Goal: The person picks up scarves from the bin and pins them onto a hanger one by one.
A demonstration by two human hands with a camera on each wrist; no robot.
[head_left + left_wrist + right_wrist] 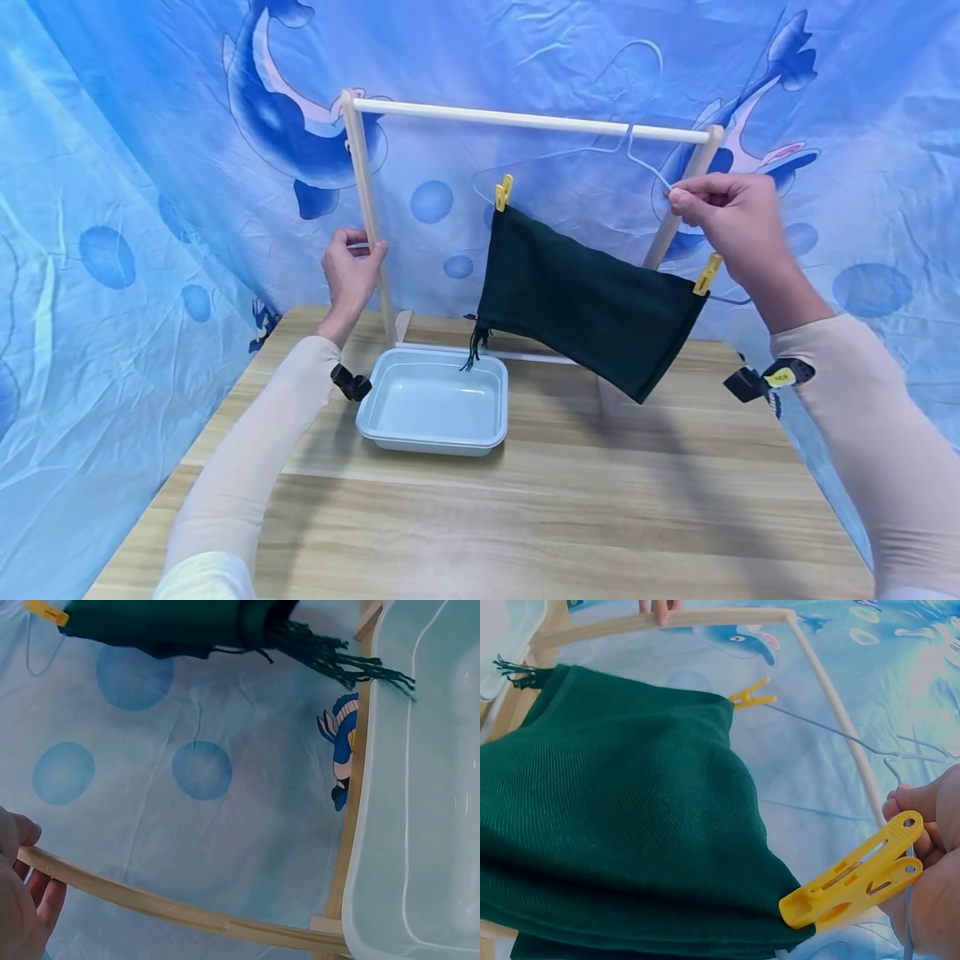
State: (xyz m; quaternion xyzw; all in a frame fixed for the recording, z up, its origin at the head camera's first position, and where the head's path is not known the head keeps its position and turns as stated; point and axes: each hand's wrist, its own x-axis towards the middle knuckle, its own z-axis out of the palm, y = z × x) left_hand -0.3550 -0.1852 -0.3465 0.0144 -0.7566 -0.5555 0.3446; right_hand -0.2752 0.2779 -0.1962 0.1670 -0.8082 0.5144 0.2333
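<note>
A dark green fringed scarf (585,296), folded over, hangs from a thin pale-blue wire hanger (648,165). Two yellow clothespins, one at the left corner (503,193) and one at the right (851,874), clip it there. With thumb and fingers my right hand (731,212) pinches the hanger's right shoulder, in front of the rack's right post. The hanger's hook rises above the wooden rack's top bar (525,119); whether it rests on the bar I cannot tell. My left hand (354,271) grips the rack's left post (150,896) between thumb and fingers.
A pale-blue plastic basin (435,400) stands on the wooden table (480,525), in front of the rack's left side. The scarf's fringe hangs by the basin's back rim. Behind and beside the table hangs a blue curtain (480,50) printed with dolphins.
</note>
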